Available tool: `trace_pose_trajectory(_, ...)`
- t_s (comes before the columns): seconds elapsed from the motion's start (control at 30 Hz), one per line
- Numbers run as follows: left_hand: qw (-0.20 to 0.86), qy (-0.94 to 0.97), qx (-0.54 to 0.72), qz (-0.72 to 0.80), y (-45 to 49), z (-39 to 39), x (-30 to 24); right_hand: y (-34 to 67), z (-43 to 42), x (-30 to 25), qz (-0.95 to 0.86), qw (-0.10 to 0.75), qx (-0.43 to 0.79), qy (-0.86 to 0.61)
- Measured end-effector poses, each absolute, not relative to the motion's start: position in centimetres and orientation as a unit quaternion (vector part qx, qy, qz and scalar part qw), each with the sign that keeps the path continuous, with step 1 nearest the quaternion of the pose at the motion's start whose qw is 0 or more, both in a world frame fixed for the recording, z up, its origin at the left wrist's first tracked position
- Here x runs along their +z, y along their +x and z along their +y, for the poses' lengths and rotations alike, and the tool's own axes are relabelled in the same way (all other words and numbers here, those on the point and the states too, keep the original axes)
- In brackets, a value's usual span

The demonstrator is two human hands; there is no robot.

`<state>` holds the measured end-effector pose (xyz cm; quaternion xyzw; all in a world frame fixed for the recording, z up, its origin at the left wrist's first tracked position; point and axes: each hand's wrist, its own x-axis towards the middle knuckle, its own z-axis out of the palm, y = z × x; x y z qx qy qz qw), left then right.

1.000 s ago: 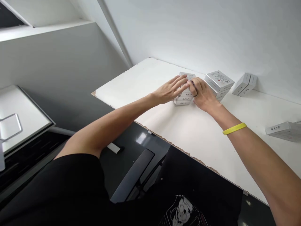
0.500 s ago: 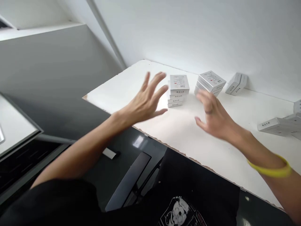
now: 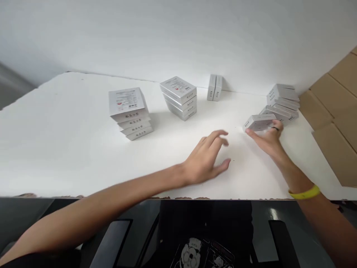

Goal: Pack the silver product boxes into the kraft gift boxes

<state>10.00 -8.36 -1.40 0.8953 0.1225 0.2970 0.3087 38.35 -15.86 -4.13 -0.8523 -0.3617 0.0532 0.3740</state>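
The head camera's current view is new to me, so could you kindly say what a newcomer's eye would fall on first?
Probably the bright yellow wristband at the right wrist, a vivid spot against pale surroundings. Next might come the left stack and middle stack of boxes, standing apart on the white table. Then perhaps the right hand, thumb and fingers on a box at the right.

The white bench (image 3: pixel 69 149), chipped brown along its front edge, bears an uneven left stack of silvery boxes (image 3: pixel 136 124), a middle stack (image 3: pixel 180 99), an upright pair of boxes (image 3: pixel 214 88) near the back edge, and a leaning cluster of boxes (image 3: pixel 284 100) toward the right.
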Motion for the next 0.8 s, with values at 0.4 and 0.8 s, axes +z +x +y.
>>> trace_pose_trajectory(0.4,0.433,0.883,0.122,0.133,30.0,-1.4,-4.8,43.9,-19.7,-3.4,-0.285,0.366,0.1,-0.88)
trace_pose_trajectory(0.8,0.44,0.886,0.084,0.121,35.4,-0.4,-3.8,46.4,-22.1,-4.4,-0.251,0.356,0.119,-0.892)
